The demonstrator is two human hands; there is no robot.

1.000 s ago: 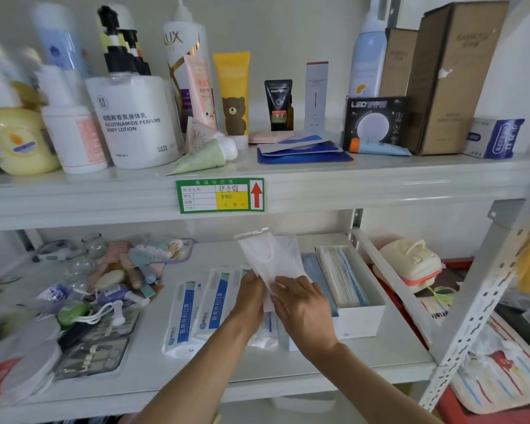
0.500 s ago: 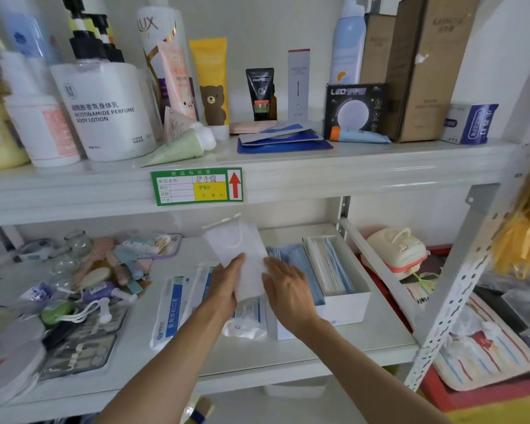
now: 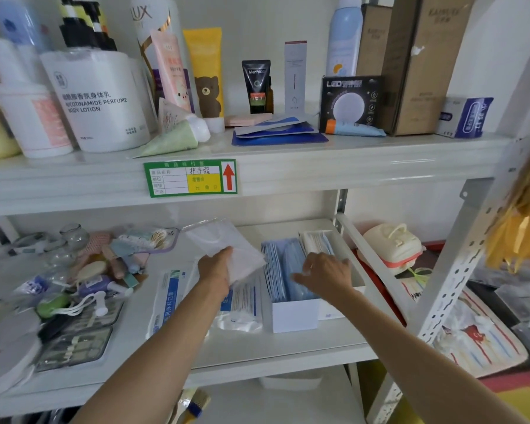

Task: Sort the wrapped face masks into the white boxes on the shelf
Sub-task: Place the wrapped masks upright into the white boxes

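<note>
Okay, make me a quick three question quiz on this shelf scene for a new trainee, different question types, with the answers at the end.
1. True or false: the left hand holds a white wrapped mask.
2. Which hand reaches into the white box of blue masks? A) left B) right C) neither
3. Fill in: the green price label carries a red ____ pointing up.

Key: 1 true. 2 B, the right hand. 3 arrow.
</note>
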